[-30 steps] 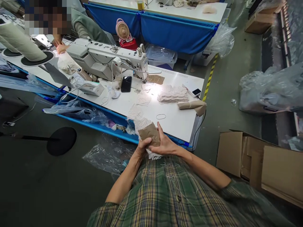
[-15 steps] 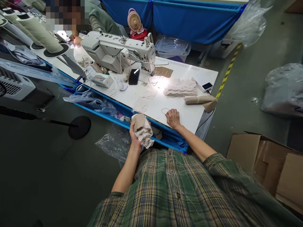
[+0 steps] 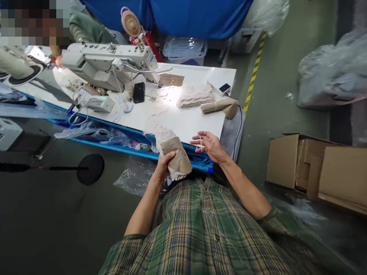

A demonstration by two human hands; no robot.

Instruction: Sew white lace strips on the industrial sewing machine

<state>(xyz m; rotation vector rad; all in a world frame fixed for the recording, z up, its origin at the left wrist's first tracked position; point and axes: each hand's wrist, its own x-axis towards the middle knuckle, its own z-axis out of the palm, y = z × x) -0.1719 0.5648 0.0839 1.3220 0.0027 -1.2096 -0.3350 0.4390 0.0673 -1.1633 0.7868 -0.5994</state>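
1. The grey-green floor fills most of the view, crossed by a yellow-and-black stripe on the right side.
2. A blue cloth barrier hangs across the far end, with a pink fan in front of it.
3. The white worktable stands at an angle, edged by a blue trough holding clear plastic.
4. Open cardboard boxes sit on the floor well to the right; a clear plastic sack lies beyond them.
5. A white sewing machine stands at the table's far part, a black phone just beside it.
6. A stack of lace pieces lies near a brown paper roll by the right edge.
7. Another person sits at the far left, a hand by the machine.
8. The left hand is clenched around a lace bundle wrapped in brown paper, held off the table's near edge, above the trough.
9. The right hand hovers just beside it, fingers spread with a rubber band stretched over them.
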